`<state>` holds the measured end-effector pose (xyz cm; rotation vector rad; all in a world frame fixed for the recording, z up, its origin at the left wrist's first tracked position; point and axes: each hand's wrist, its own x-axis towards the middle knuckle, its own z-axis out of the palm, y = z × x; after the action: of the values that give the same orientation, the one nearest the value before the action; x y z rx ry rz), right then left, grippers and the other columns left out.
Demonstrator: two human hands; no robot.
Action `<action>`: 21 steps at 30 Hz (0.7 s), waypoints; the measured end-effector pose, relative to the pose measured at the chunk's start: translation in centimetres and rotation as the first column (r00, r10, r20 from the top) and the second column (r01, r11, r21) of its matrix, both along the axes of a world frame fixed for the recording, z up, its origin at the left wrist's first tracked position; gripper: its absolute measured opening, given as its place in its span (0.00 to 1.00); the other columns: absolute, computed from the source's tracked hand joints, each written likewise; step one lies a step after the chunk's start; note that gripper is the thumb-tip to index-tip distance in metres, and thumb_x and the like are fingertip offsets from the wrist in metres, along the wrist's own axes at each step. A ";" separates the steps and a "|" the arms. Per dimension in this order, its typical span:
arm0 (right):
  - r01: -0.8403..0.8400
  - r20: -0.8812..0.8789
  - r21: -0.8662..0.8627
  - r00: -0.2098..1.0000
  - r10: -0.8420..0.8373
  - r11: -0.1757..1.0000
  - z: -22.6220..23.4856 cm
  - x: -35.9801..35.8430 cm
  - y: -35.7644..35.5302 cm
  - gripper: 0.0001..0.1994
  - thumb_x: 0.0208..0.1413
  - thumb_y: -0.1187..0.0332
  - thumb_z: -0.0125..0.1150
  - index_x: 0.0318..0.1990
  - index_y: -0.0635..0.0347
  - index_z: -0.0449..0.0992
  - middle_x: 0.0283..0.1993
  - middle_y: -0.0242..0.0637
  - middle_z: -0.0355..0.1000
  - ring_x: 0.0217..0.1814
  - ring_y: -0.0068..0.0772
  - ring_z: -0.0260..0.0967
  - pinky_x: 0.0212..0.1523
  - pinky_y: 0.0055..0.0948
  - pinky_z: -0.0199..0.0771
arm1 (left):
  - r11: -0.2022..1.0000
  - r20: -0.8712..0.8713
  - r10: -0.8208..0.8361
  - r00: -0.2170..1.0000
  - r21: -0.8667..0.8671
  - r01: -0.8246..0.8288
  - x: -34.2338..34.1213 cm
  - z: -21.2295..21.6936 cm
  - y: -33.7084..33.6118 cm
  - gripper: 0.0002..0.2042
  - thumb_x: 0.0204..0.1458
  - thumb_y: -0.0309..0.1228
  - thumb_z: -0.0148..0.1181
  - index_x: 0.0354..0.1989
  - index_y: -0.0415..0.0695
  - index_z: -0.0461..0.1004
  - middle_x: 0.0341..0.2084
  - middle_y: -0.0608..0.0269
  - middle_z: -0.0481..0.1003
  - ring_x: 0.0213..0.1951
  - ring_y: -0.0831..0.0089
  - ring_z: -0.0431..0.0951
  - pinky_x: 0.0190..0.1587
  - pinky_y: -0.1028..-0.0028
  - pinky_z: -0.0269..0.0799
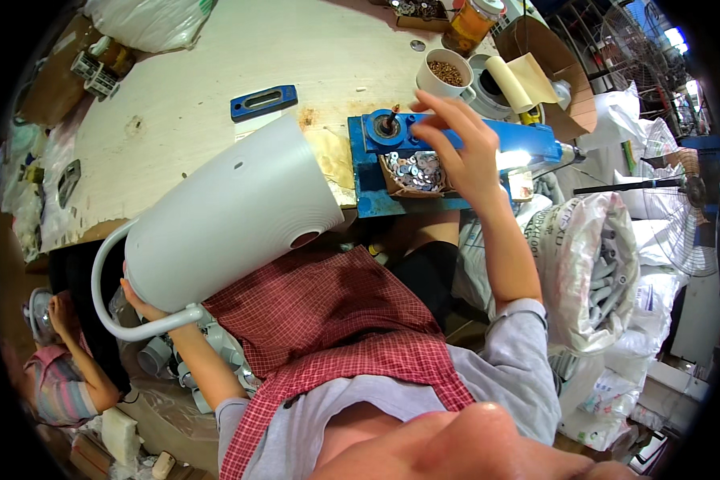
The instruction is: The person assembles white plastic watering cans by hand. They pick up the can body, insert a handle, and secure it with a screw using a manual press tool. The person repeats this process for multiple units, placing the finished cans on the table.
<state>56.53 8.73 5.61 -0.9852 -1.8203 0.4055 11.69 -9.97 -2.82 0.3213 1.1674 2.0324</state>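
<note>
A light grey tapered plastic housing [224, 212] lies tilted across the table's front edge and my lap, its wide end toward the right. A curved grey handle [108, 276] is attached at its narrow end. My left hand [140, 302] supports that narrow end from below, partly hidden behind it. At the right, my right hand [460, 148] hovers over a blue bench fixture [500, 138], fingers curved and apart, close to an upright coppery-tipped pin [392, 116]. Beneath the hand, a small cardboard box [414, 172] holds many metal washers.
Behind the fixture stand a white cup [446, 74] of small brass-coloured parts and an orange jar [470, 28]. A blue-framed tool [264, 102] lies on the table [192, 88]. An open sack [592, 272] of grey handles is at the right; another person [68, 376] sits at the left.
</note>
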 end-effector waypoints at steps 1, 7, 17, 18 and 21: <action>-0.011 0.105 -0.043 0.994 0.016 0.999 -0.8 1.4 -1.0 0.06 0.53 0.75 0.64 0.39 0.61 0.81 0.39 0.37 0.77 0.29 0.30 0.75 0.32 0.27 0.74 | 1.000 -0.005 0.010 1.000 -0.005 -0.010 0.1 0.5 -0.4 0.27 0.62 0.52 0.41 0.60 0.45 0.66 0.56 0.56 0.71 0.56 0.59 0.72 0.58 0.58 0.70; 0.083 0.673 0.030 0.735 -0.081 0.996 -9.6 6.1 -2.0 0.06 0.51 0.67 0.63 0.36 0.54 0.82 0.41 0.34 0.77 0.43 0.38 0.75 0.46 0.37 0.74 | 1.000 -0.005 -0.013 1.000 -0.014 0.013 0.4 1.3 -0.2 0.27 0.62 0.52 0.40 0.59 0.45 0.67 0.54 0.57 0.72 0.54 0.60 0.73 0.56 0.58 0.71; 0.100 0.731 0.086 0.669 -0.131 0.991 -10.5 5.2 -1.6 0.04 0.50 0.64 0.63 0.30 0.49 0.82 0.38 0.27 0.77 0.44 0.31 0.74 0.54 0.37 0.67 | 1.000 -0.075 0.023 0.997 0.017 -0.022 2.4 1.3 2.1 0.26 0.63 0.50 0.41 0.59 0.44 0.66 0.53 0.56 0.72 0.54 0.61 0.73 0.56 0.61 0.71; 0.142 0.733 0.033 0.670 -0.120 0.989 -10.6 5.1 -1.6 0.04 0.50 0.63 0.64 0.30 0.49 0.82 0.39 0.27 0.77 0.45 0.31 0.74 0.54 0.39 0.67 | 0.999 -0.062 0.045 0.997 0.008 -0.044 2.1 0.8 2.4 0.26 0.63 0.51 0.41 0.59 0.44 0.67 0.54 0.56 0.72 0.55 0.60 0.73 0.58 0.60 0.70; 0.080 0.717 0.031 0.693 -0.078 0.996 -11.2 6.0 -1.7 0.04 0.49 0.63 0.64 0.30 0.48 0.82 0.40 0.26 0.77 0.47 0.33 0.73 0.55 0.39 0.67 | 0.989 -0.097 0.131 0.987 -0.059 -0.138 2.2 0.9 3.1 0.26 0.63 0.50 0.41 0.60 0.44 0.65 0.55 0.56 0.72 0.56 0.61 0.72 0.58 0.61 0.69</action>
<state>62.56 7.00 -5.55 -1.3414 -2.4602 -0.0701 13.88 -6.84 -1.90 0.3145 1.3424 2.1087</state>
